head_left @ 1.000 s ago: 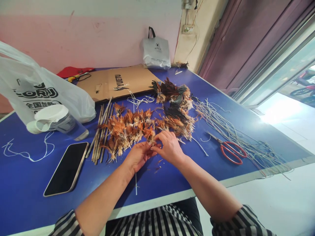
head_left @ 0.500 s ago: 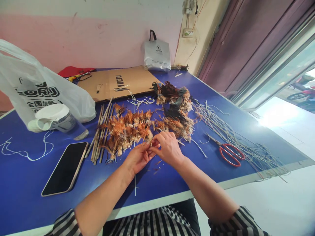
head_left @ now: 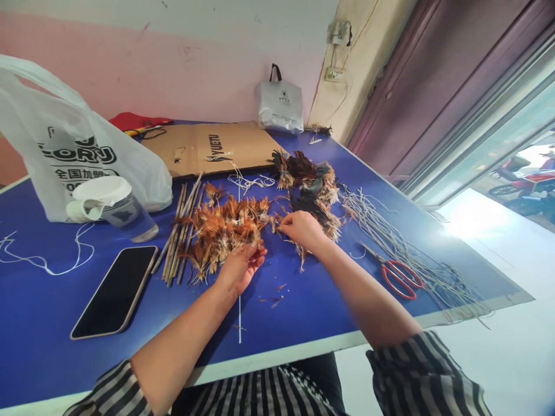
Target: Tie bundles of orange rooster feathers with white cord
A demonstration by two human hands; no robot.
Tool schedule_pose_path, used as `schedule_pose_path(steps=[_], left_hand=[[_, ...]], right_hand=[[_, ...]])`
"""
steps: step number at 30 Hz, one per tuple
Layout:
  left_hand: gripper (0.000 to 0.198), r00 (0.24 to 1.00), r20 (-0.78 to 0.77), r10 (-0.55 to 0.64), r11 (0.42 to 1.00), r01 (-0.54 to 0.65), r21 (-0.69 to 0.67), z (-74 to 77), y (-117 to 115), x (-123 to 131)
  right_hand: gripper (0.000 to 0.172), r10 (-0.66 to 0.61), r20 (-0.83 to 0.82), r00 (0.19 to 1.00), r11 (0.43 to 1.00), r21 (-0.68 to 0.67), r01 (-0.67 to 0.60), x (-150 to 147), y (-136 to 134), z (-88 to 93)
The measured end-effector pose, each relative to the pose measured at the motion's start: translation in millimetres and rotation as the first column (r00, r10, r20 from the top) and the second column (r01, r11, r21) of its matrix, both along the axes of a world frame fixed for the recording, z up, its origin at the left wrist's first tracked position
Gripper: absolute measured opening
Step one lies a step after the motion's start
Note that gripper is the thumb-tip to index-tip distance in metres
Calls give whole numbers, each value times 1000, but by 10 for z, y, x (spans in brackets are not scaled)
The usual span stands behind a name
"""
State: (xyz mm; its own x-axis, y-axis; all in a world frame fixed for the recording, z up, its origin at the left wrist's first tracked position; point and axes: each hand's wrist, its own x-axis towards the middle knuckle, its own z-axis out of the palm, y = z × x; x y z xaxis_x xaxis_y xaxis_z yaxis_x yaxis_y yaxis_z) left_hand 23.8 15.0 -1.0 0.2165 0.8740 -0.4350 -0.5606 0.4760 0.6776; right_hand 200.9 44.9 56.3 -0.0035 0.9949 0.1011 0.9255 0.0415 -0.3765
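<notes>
A spread of orange-brown feather tufts (head_left: 229, 225) lies on the blue table. At its right edge is my left hand (head_left: 245, 266), with thumb and forefinger closed on a pale, fluffy feather tuft. My right hand (head_left: 306, 230) is to the right, its fingertips pinched at a small brown feather (head_left: 274, 224); the exact grip is partly hidden. Just beyond my right hand lies a pile of black and brown feathers (head_left: 318, 211). A white string (head_left: 240, 318) lies below my left hand, near some small feather scraps (head_left: 277, 294).
Thin sticks (head_left: 180, 237), a phone (head_left: 115, 292), a clear plastic jar (head_left: 125, 208) and a white plastic bag (head_left: 87, 156) lie left. Red-handled scissors (head_left: 401, 277) and long loose strands (head_left: 390, 231) lie right. Flat cardboard (head_left: 191, 144) and a silver bag (head_left: 281, 107) are behind.
My hands were together over a tuft and are now apart. The right hand has moved up and right to the loose feathers; the left stays by the orange-brown tufts. The view has shifted slightly.
</notes>
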Motion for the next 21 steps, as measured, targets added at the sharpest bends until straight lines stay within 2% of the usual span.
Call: schedule_pose_path(steps=[3,5,8,13,16,17,19,21], left_hand=[[10,1000,12,24,1000,-24,-13,-8,41,-9],[9,999,25,29,999,-28,-25,-9,65,-14],[7,999,28,27,999,-26,-42,-6,78,-18],[9,998,56,-21,999,23,-33,-3,65,-24],[11,996,72,-57,997,60,-41,11,49,-20],[11,994,78,-75,996,79,-50,18,41,-14],[11,990,93,-110,991,117,-71,35,21,7],[10,985,105,-140,985,149,-87,47,1,34]], right_hand=[[21,-85,171,982,992,-81,100,-135,209,-41],[30,-118,218,969,984,-105,143,-224,323,-106],[36,-169,196,966,967,-159,201,-304,442,-200],[25,-174,88,981,959,-210,189,-209,430,-249],[26,-132,-50,990,967,-225,118,-53,286,-247],[28,-119,-208,971,976,-202,76,-3,225,-248],[28,-97,-436,895,987,-157,31,71,99,-259],[28,-93,-563,821,990,-138,17,92,-21,-278]])
